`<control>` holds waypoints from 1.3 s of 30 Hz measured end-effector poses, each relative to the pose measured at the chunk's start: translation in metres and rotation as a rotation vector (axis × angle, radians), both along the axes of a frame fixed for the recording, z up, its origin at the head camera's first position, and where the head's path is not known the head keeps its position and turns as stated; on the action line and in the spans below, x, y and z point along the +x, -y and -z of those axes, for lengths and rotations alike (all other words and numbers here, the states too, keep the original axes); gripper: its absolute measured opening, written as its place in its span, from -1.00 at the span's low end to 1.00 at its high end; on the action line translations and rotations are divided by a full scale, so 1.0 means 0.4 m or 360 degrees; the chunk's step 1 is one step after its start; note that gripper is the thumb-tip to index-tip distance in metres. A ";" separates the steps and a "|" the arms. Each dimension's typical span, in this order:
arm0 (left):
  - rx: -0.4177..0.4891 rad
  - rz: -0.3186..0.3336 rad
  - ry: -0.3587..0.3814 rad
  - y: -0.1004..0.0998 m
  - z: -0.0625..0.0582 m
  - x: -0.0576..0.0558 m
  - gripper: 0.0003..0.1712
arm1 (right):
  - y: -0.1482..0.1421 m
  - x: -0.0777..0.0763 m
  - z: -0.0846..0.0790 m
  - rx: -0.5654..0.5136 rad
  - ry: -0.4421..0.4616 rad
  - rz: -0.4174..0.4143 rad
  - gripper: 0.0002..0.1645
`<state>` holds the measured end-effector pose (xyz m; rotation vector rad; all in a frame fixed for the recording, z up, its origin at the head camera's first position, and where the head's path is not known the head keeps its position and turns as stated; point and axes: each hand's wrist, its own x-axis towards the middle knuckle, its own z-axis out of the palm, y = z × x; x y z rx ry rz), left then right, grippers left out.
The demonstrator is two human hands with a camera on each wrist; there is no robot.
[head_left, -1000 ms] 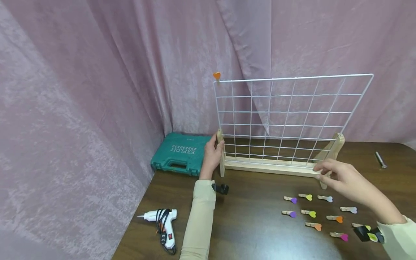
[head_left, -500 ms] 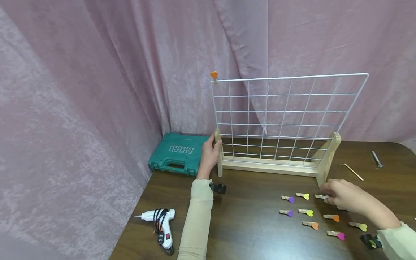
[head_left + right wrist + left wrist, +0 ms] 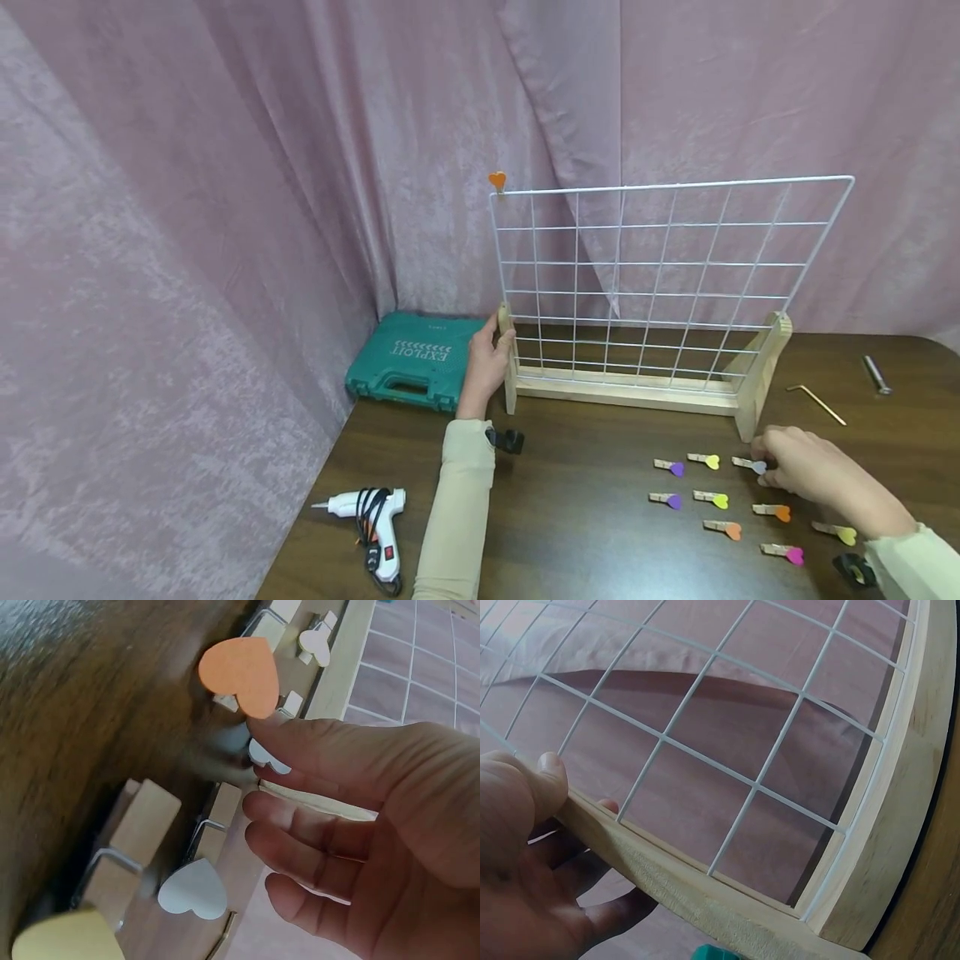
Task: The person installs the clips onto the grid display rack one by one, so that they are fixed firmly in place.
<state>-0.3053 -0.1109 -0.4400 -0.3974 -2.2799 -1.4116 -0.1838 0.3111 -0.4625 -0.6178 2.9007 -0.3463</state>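
Note:
My left hand (image 3: 487, 362) grips the left upright of a wooden stand (image 3: 630, 394), thumb in front and fingers behind in the left wrist view. A white wire grid (image 3: 660, 225) stands in it, with an orange heart clothespin (image 3: 497, 181) at its top left corner. Before the stand's right foot, my right hand (image 3: 813, 471) has thumb and index finger on either side of the pale heart of a clothespin (image 3: 268, 756), which lies on the table; no firm pinch shows. Another pale heart clothespin (image 3: 193, 889) lies below the fingers, hidden by the hand in the head view.
Purple (image 3: 667, 501), yellow (image 3: 712, 499), orange (image 3: 772, 512) and pink (image 3: 783, 553) heart clothespins lie on the table (image 3: 585, 517). A hex key (image 3: 821, 406) and bolt (image 3: 877, 375) are at the right. A green case (image 3: 412, 358) and white glue gun (image 3: 382, 525) are left.
My right hand has moved from the stand's right end down to the pale clothespin, leaving the hex key in sight. My left hand stays on the upright.

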 end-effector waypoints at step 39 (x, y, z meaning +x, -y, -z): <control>0.0000 0.0020 -0.0023 0.002 0.007 -0.007 -0.55 | 0.040 0.011 -0.094 -0.0797 -0.0410 -0.0227 -0.65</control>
